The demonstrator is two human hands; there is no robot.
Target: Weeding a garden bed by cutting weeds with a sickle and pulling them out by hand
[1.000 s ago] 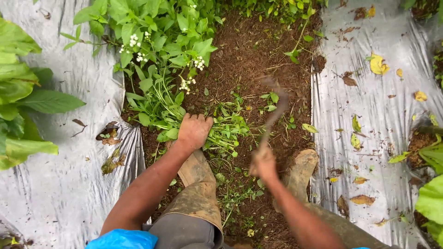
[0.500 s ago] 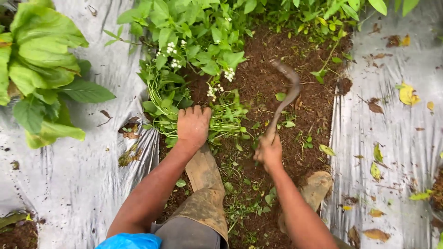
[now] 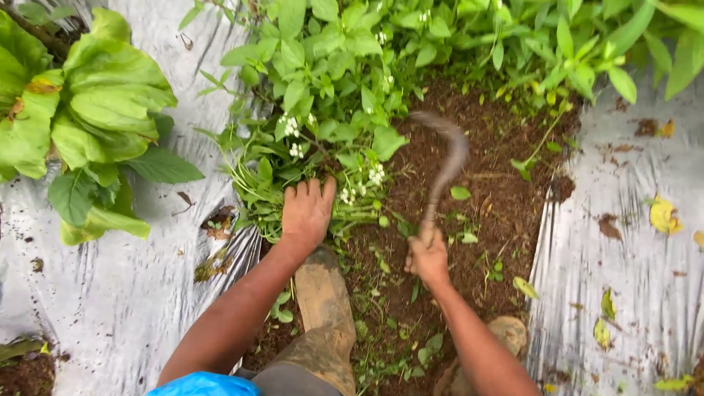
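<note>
View has shifted forward since earlier frames; sickle (image 3: pixel 445 161) is lifted again, blurred, over soil at centre. Left hand (image 3: pixel 306 213) still clamps a weed bunch (image 3: pixel 293 165) at centre-left, fingers closed around the stems. Right hand (image 3: pixel 428 255) is fisted on the sickle handle. Soil (image 3: pixel 484 198) at centre right is mostly cleared, loose cuttings near the boot (image 3: pixel 323 293); thick weeds remain along the top. Plastic mulch (image 3: pixel 147 279) flanks both sides.

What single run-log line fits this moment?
left hand: gripping bunch of green white-flowered weeds | right hand: holding curved rusty metal sickle raised above brown soil
</note>
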